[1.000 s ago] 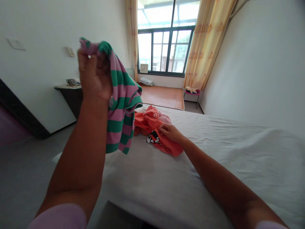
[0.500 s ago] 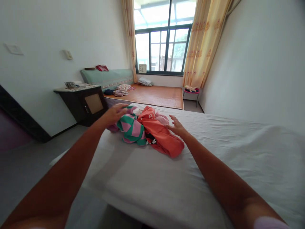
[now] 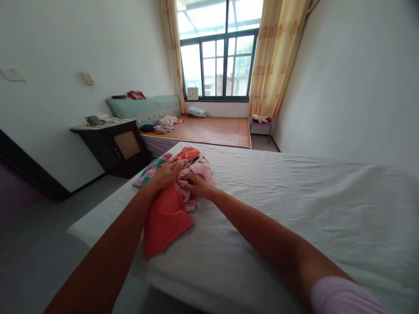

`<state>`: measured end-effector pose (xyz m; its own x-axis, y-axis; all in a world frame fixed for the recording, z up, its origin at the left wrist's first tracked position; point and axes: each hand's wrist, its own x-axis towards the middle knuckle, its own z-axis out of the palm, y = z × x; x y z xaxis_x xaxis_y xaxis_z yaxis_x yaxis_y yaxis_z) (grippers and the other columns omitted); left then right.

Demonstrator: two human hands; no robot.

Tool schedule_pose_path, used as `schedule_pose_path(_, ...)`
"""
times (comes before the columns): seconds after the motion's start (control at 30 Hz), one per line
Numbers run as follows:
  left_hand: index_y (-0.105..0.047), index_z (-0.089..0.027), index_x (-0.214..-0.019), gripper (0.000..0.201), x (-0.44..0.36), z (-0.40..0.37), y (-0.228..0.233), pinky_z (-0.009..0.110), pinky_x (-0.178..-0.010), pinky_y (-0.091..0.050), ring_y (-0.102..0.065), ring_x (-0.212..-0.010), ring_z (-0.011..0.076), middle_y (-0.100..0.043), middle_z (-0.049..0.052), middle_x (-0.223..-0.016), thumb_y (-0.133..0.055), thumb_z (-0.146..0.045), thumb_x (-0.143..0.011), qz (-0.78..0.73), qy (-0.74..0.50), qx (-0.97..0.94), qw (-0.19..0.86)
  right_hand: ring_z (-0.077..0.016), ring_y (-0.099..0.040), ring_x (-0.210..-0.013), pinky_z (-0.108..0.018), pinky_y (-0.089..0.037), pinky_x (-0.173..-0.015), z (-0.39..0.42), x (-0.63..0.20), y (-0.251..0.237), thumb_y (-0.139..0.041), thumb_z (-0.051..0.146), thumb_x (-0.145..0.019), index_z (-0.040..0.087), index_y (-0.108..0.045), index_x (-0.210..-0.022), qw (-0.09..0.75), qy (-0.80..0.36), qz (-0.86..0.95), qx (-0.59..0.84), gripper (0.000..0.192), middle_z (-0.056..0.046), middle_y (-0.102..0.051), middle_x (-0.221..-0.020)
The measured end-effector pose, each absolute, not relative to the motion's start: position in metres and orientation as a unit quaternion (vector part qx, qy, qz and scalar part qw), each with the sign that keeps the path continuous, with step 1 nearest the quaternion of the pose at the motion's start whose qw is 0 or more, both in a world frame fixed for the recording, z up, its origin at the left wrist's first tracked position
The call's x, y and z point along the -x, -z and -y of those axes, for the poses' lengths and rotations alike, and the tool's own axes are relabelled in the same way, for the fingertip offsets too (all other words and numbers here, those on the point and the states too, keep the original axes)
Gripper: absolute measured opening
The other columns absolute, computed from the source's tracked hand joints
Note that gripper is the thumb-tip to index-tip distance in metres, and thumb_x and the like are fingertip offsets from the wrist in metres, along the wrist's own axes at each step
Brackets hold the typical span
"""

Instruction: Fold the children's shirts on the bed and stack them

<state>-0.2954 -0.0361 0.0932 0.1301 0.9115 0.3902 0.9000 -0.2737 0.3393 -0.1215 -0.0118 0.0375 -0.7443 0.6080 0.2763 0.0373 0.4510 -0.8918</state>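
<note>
A small heap of clothes lies near the left side of a bed with a white sheet (image 3: 281, 205). An orange-red garment (image 3: 165, 218) spreads toward me, a pink garment (image 3: 193, 172) sits in the middle, and a green-and-pink striped shirt (image 3: 149, 171) sticks out at the left. My left hand (image 3: 167, 171) rests on the heap over the striped shirt and orange-red cloth. My right hand (image 3: 196, 185) pinches the pink garment, fingers closed on the cloth. Both hands almost touch.
A dark bedside cabinet (image 3: 113, 146) stands left of the bed. Beyond it lies a second bed with a bamboo mat (image 3: 209, 130) and loose clothes. A small stool (image 3: 261, 124) stands by the yellow curtains under the window. Grey floor runs along the left.
My left hand dropped the raised striped shirt onto the heap and now rests on it. My right hand moved left onto the pink garment. The orange-red garment has been pulled toward me.
</note>
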Motion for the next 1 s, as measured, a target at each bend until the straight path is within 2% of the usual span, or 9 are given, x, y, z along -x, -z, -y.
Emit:
schedule_pose_path(0.1, -0.057, -0.023, -0.129, 0.049, 0.298, 0.036, -0.059, 0.043, -0.113, -0.028, -0.038, -0.135, 0.0242, -0.052, 0.005, -0.140, -0.031, -0.045, -0.094, -0.652, -0.228, -0.723, -0.016, -0.0114, -0.048, -0.064, -0.021, -0.040, -0.057, 0.000, 0.095, -0.021, -0.069, 0.037, -0.073, 0.021, -0.055, -0.075, 0.322, -0.505, 0.762, 0.246, 0.022, 0.005, -0.055, -0.066)
schedule_pose_path(0.2, -0.050, -0.026, -0.136, 0.051, 0.298, 0.039, -0.042, 0.045, -0.110, -0.032, -0.039, -0.133, 0.0281, -0.043, 0.008, -0.146, -0.044, -0.046, -0.090, -0.689, -0.215, -0.691, -0.046, -0.0086, -0.040, -0.051, -0.019, -0.034, -0.048, -0.012, 0.041, -0.023, -0.065, 0.047, -0.072, 0.022, -0.052, -0.077, 0.331, -0.525, 0.735, 0.271, 0.029, 0.007, -0.046, -0.056)
schedule_pose_path(0.27, -0.048, -0.029, -0.138, 0.052, 0.295, 0.042, -0.042, 0.047, -0.107, -0.035, -0.039, -0.132, 0.0304, -0.042, 0.007, -0.147, -0.048, -0.045, -0.088, -0.704, -0.199, -0.680, -0.054, -0.0085, -0.044, -0.053, -0.018, -0.034, -0.047, -0.023, -0.010, -0.031, -0.062, 0.051, -0.073, 0.022, -0.052, -0.083, 0.361, -0.521, 0.708, 0.312, 0.032, 0.006, -0.051, -0.062)
schedule_pose_path(0.43, -0.045, -0.032, -0.140, 0.055, 0.287, 0.047, -0.044, 0.055, -0.098, -0.040, -0.036, -0.133, 0.0352, -0.039, 0.009, -0.148, -0.047, -0.042, -0.087, -0.724, -0.166, -0.665, -0.074, -0.0095, -0.048, -0.048, -0.018, -0.033, -0.043, -0.046, -0.168, -0.036, -0.067, 0.052, -0.067, 0.020, -0.053, -0.078, 0.473, -0.367, 0.550, 0.583, 0.037, 0.003, -0.055, -0.056)
schedule_pose_path(0.63, -0.049, -0.029, -0.137, 0.058, 0.289, 0.035, -0.053, 0.065, -0.097, -0.034, -0.036, -0.132, 0.0410, -0.041, 0.015, -0.146, -0.050, -0.045, -0.081, -0.717, -0.129, -0.683, -0.052, -0.0158, -0.059, -0.057, -0.027, -0.048, -0.052, -0.014, -0.290, -0.006, -0.064, 0.038, -0.075, 0.019, -0.057, -0.084, 0.486, -0.177, 0.530, 0.672, 0.022, -0.008, -0.067, -0.074)
schedule_pose_path(0.77, -0.071, -0.025, -0.103, 0.038, 0.237, 0.031, -0.089, 0.080, -0.093, -0.014, -0.036, -0.127, 0.0513, -0.055, 0.020, -0.131, -0.064, -0.043, -0.071, -0.743, -0.092, -0.659, -0.072, -0.0183, -0.064, -0.075, -0.030, -0.052, -0.067, -0.003, -0.305, 0.000, -0.059, 0.033, -0.077, 0.018, -0.059, -0.096, 0.500, -0.115, 0.514, 0.687, 0.024, -0.011, -0.068, -0.092)
schedule_pose_path(0.8, -0.073, -0.024, -0.094, 0.030, 0.212, 0.032, -0.095, 0.079, -0.095, -0.010, -0.034, -0.129, 0.0511, -0.058, 0.020, -0.127, -0.065, -0.041, -0.071, -0.723, -0.114, -0.674, -0.101, -0.0185, -0.063, -0.077, -0.030, -0.051, -0.070, -0.002, -0.304, -0.001, -0.057, 0.034, -0.079, 0.018, -0.060, -0.095, 0.500, -0.099, 0.526, 0.681, 0.023, -0.010, -0.068, -0.092)
schedule_pose_path(0.87, -0.071, -0.026, -0.100, 0.027, 0.152, 0.035, -0.095, 0.070, -0.104, -0.013, -0.036, -0.131, 0.0427, -0.056, 0.014, -0.132, -0.058, -0.037, -0.079, -0.620, -0.176, -0.757, -0.107, -0.0186, -0.063, -0.075, -0.030, -0.050, -0.071, 0.001, -0.298, -0.005, -0.053, 0.040, -0.083, 0.018, -0.062, -0.091, 0.480, -0.117, 0.593, 0.636, 0.025, -0.007, -0.068, -0.083)
schedule_pose_path(1.0, -0.062, -0.030, -0.122, 0.044, 0.048, 0.039, -0.054, 0.044, -0.099, -0.041, -0.054, -0.118, 0.0292, -0.058, 0.006, -0.132, -0.058, -0.043, -0.081, -0.461, -0.106, -0.879, 0.056, -0.0193, -0.062, -0.080, -0.031, -0.052, -0.071, 0.014, -0.284, -0.007, -0.055, 0.046, -0.087, 0.018, -0.066, -0.097, 0.378, -0.302, 0.735, 0.475, 0.031, -0.004, -0.067, -0.085)
